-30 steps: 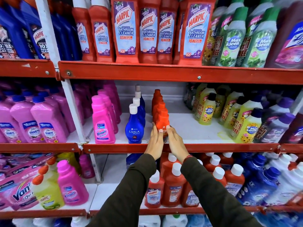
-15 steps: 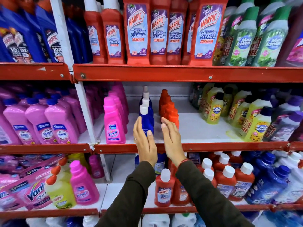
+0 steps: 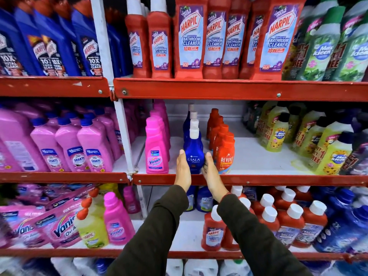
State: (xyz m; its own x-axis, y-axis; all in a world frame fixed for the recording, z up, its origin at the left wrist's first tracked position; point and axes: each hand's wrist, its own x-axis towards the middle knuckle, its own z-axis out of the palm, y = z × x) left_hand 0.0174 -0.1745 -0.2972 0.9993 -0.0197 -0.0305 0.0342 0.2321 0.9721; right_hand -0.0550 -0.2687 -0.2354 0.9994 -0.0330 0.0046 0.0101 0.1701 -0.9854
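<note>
Bottle (image 3: 193, 156) pressed between flat, straight-fingered left hand (image 3: 182, 168) and right hand (image 3: 211, 170); red row (image 3: 223, 148) beside right hand looks aligned, pink row (image 3: 156, 150) likely pending.

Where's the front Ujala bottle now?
Head view: the Ujala bottle stands mid-frame on the middle shelf, between the Vanish bottle and Revive bottle, left hand and right hand flanking it.
</note>
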